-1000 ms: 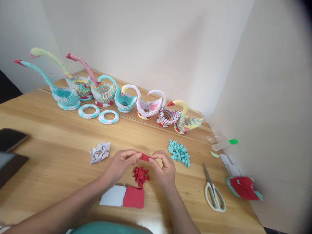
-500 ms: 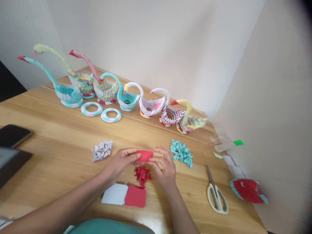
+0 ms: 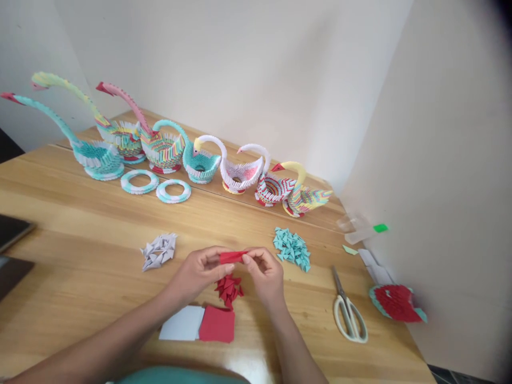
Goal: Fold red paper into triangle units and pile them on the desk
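Note:
A narrow strip of red paper [image 3: 232, 257] is held up over the table between my two hands. My left hand [image 3: 204, 268] pinches its left end, and my right hand [image 3: 264, 271] grips the right end between thumb and fingers. Just below the hands lies a small heap of folded red paper pieces [image 3: 229, 290]. Nearer to me, a stack of red paper sheets [image 3: 217, 324] touches a stack of white paper sheets [image 3: 182, 323]. A pile of grey-white folded pieces [image 3: 159, 252] is left of my hands, a teal pile [image 3: 292, 249] to the right.
Several paper swans, among them a teal one [image 3: 202, 165], line the back, with two paper rings [image 3: 140, 182] before them. Scissors [image 3: 349, 312] lie at the right, beside a red and teal paper piece [image 3: 396, 303]. Dark devices [image 3: 14, 232] sit at the left edge.
The red paper shows as a narrower strip now, and my right fingers have closed on its right end. The whole view has shifted slightly, so things on the table appear further left.

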Tool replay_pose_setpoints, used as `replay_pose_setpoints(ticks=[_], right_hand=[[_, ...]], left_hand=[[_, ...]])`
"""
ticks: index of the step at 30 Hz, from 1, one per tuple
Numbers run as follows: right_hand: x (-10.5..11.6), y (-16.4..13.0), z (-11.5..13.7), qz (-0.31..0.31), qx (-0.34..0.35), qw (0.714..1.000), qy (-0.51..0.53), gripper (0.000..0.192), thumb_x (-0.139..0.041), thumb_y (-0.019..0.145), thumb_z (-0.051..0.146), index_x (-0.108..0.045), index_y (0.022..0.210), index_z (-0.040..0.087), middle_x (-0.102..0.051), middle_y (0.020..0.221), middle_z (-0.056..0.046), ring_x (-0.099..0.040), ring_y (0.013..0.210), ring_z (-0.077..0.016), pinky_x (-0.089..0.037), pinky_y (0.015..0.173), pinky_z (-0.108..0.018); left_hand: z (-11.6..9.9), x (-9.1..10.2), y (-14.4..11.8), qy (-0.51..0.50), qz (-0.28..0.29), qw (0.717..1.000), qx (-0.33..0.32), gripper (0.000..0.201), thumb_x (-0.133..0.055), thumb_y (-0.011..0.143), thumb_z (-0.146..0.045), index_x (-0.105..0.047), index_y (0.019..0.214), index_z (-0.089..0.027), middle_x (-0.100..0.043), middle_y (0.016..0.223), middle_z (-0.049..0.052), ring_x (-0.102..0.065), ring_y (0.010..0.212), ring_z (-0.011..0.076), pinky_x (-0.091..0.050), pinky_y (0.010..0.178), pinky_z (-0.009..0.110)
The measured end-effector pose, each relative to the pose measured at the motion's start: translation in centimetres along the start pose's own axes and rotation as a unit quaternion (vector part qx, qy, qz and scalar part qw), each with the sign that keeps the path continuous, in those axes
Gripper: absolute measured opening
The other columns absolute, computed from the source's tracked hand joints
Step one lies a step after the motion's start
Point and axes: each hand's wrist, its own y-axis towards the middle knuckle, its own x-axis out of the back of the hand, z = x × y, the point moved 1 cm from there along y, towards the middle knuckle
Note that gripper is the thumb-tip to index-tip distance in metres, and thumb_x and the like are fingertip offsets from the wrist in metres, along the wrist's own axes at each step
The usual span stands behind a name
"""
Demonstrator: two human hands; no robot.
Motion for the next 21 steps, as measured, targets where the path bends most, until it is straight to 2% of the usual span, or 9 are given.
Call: replay_pose_setpoints(ticks=[5,10,21], right_hand=[[-0.16,-0.13,-0.18,-0.003,0.005,1.0,0.002,0.011,-0.068,0.078,0.029,-0.064,0.076,0.019,-0.07,0.072,-0.002,-0.064,0.067,-0.0154,-0.052,0.064,-0.026],[-0.25,-0.24,-0.58,-0.006,-0.002,1.0,0.015,0.018,-0.068,0.078,0.027,-0.066,0.094,0.019,-0.072,0.078,-0.003,-0.067,0.07,-0.016,-0.054,0.067,-0.027],[-0.17,-0.24,-0.71,-0.007,0.015,1.0,-0.025,0.014,-0.067,0.079,0.029,-0.069,0.088,0.018,-0.07,0.074,-0.002,-0.065,0.068,-0.0155,-0.053,0.065,-0.026]], left_hand=[[0.99,0.05,0.26,0.032,-0.029,0.999,-0.023,0.033,-0.07,0.075,-0.036,-0.07,0.098,-0.012,-0.076,0.089,0.009,-0.067,0.077,0.0205,-0.051,0.07,0.029],[1.16,0.11,0.37,0.032,-0.043,0.998,-0.016,0.029,-0.07,0.075,-0.035,-0.073,0.093,-0.013,-0.075,0.083,0.007,-0.065,0.072,0.0186,-0.049,0.065,0.026],[1.04,0.15,0.44,0.03,-0.045,0.999,0.001,0.027,-0.07,0.072,-0.037,-0.07,0.082,-0.012,-0.071,0.071,0.005,-0.058,0.06,0.0144,-0.044,0.057,0.024]])
